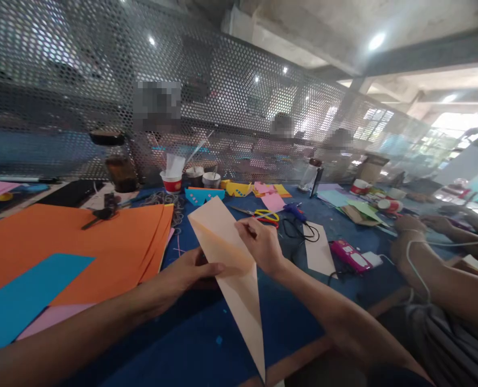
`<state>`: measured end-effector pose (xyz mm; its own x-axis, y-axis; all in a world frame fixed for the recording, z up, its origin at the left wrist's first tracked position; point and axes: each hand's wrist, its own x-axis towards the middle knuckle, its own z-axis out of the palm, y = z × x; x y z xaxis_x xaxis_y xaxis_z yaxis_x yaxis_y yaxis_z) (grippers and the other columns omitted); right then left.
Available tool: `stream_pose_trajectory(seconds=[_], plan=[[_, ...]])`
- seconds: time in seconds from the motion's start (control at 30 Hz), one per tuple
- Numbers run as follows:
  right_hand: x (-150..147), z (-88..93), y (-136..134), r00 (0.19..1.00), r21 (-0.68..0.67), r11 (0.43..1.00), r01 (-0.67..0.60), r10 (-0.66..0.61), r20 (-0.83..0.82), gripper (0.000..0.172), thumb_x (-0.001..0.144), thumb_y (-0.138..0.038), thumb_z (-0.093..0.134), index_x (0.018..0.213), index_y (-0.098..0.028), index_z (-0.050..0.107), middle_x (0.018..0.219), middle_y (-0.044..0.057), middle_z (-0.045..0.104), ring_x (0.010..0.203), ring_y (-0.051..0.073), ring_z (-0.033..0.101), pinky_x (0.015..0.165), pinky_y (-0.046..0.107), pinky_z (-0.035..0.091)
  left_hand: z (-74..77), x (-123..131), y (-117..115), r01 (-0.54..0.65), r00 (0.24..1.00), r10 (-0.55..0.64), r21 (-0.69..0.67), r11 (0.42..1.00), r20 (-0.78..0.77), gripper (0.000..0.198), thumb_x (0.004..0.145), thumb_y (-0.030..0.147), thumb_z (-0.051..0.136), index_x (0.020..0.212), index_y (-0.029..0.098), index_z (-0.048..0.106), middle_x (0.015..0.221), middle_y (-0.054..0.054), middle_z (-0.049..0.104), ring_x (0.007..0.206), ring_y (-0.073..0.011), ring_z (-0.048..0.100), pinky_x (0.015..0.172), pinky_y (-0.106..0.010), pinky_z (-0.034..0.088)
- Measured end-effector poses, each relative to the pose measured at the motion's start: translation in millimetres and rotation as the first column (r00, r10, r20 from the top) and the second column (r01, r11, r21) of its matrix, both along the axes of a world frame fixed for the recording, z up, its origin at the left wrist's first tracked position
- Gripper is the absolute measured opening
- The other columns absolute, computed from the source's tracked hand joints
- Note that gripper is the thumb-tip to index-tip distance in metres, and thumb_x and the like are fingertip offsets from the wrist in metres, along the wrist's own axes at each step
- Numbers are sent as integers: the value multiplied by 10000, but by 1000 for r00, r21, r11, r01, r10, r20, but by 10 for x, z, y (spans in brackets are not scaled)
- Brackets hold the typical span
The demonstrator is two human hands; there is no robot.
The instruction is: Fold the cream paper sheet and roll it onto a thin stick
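Observation:
A long, pointed piece of folded peach paper point(230, 263) is held above the blue table cover point(206, 344). My left hand point(190, 275) grips its left edge from below, thumb on top. At the paper's right edge my right hand point(261, 244) pinches it with curled fingers. The paper's lower tip points toward me, near the table's front edge.
A stack of orange sheets point(81, 247) with a blue sheet point(25, 298) lies at left. Yellow-handled scissors point(263, 216), a glue gun point(297, 213), a pink device point(349, 255), paper cups point(172, 183) and paper scraps lie behind. A co-worker's arm point(436, 269) rests at right. Perforated metal screen at the back.

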<state>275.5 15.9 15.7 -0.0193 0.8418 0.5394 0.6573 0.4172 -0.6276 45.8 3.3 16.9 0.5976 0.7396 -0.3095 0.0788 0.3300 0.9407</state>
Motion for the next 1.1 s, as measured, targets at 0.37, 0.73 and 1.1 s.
stream_pose_trajectory(seconds=[0.37,0.73,1.1], plan=[[123,129,142,963,-340,934,-115,21,-267,253,962,-368,620,770,-206,646,670,-24,612,636,147,551,595,259,380,215,-489,226,-83,981,78,-23,996,-180,742,672,518,1013,1286,243,700,1113,-73,886,924,-281,851,749,-323,651],[-14,-167,214,997,-540,839,-69,48,-53,489,948,-226,761,1415,-199,619,764,-68,697,724,165,651,723,269,447,-81,-763,283,200,701,307,590,782,-644,682,870,734,676,1337,238,714,892,-41,824,818,-345,798,706,-398,600],[25,-248,227,991,-493,866,-84,122,46,151,957,-175,684,1044,-218,801,724,-52,632,682,142,594,684,264,391,-735,-548,431,562,701,405,804,195,-588,563,1150,547,400,1580,260,625,1615,-107,682,1544,-360,567,1270,-563,453]])
